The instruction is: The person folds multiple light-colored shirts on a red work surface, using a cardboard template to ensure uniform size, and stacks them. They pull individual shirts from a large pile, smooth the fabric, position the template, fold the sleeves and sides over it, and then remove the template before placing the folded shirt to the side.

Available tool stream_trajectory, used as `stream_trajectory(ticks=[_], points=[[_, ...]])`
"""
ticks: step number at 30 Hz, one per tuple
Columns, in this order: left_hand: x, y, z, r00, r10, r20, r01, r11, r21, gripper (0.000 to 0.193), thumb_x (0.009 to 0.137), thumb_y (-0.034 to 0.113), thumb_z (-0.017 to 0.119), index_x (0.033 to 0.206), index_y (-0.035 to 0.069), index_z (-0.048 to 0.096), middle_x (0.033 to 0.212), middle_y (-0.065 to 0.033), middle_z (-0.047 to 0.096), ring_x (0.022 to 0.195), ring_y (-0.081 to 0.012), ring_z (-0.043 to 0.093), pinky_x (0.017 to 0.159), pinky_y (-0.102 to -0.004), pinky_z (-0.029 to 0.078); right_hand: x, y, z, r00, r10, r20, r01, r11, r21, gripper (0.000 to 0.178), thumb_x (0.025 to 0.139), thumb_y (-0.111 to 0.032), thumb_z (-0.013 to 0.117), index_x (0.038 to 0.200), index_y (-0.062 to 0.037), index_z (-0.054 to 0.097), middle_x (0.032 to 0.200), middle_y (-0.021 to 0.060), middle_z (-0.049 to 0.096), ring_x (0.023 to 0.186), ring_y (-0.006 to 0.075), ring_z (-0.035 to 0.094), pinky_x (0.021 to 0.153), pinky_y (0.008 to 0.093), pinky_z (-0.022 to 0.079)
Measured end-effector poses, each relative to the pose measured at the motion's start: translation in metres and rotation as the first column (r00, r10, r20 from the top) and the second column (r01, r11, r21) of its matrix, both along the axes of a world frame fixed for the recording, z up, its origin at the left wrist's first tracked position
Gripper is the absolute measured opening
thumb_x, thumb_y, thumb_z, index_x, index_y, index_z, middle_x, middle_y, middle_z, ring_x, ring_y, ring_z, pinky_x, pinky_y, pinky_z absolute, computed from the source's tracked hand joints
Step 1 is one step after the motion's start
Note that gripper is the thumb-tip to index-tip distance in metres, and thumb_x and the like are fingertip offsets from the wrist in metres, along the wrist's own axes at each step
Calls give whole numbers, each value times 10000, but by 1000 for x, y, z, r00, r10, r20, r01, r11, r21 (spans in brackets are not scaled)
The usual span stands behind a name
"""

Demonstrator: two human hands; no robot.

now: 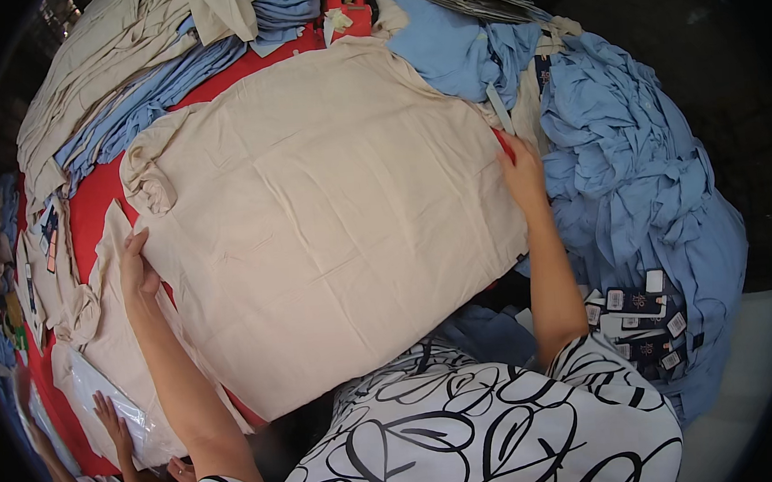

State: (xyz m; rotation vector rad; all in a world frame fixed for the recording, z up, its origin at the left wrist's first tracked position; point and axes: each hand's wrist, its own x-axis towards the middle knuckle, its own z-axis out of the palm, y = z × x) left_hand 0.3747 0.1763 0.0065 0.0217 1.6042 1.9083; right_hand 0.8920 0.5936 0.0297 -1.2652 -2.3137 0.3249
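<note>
Nearest the wearer's black-and-white patterned shirt (433, 424), both bare forearms reach out wide, the left slanting up and outward, the right bent more upright. A cream garment (323, 218) lies spread between them on a red-covered table (97, 214). At its left edge, the left hand (138, 269) curls with thumb raised; whether it pinches cloth cannot be told. Opposite, the right hand (525, 169) is closed around what looks like a red-handled tool (502, 115) with a pale blade. The step appears to be smoothing or squaring the garment; a next fold would likely call for level edges. Beyond sit a blue clothes heap (638, 164) and stacked garments (137, 71).
</note>
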Motion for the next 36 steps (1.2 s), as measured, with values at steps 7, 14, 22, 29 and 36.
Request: stream_trajectory(ticks=[7, 14, 22, 29, 36], points=[[57, -6, 5, 312, -379, -871, -527, 694, -490, 512, 827, 107, 695, 1289, -15, 513, 1319, -242, 490, 1268, -375, 460, 1062, -442, 384, 103, -46, -6, 904, -105, 415, 332, 783, -526, 549, 771, -238, 767, 1224, -16, 551, 1248, 226, 577, 1176, 369, 551, 928, 438, 458], [254, -64, -2, 321, -648, -690, -516, 491, -702, 630, 826, 216, 701, 1395, 57, 484, 1435, -226, 398, 1357, -420, 333, 1105, -554, 276, 39, -62, 53, 922, -148, 357, 176, 983, -46, 537, 790, -217, 747, 1263, -51, 557, 1240, 193, 566, 1166, 370, 525, 952, 466, 446], [288, 43, 188, 116, -398, -910, 630, 738, -243, 302, 814, 83, 620, 1107, 22, 653, 1094, -118, 682, 989, -306, 641, 925, -420, 483, -172, 162, 152, 969, 215, -120, -145, 892, 429, 373, 949, -246, 548, 1225, -2, 608, 1169, 251, 626, 1079, 429, 582, 934, 466, 459], [342, 118, 277, -81, 459, -885, 431, 817, 384, 200, 864, 302, 681, 935, 123, 735, 831, -17, 682, 935, -235, 636, 911, -265, 460, -236, 284, 146, 649, 99, 754, -348, 920, 179, 348, 957, -182, 451, 1161, 23, 643, 1207, 269, 616, 1110, 397, 611, 966, 488, 469], [360, 86, 287, -4, 285, -959, 239, 931, 276, 137, 758, 200, 742, 880, 137, 746, 764, 34, 674, 761, -150, 605, 661, -208, 476, -234, 229, 165, 798, 39, 601, -285, 904, 319, 301, 905, -161, 489, 1037, 52, 657, 1050, 321, 641, 989, 419, 649, 877, 493, 501]])
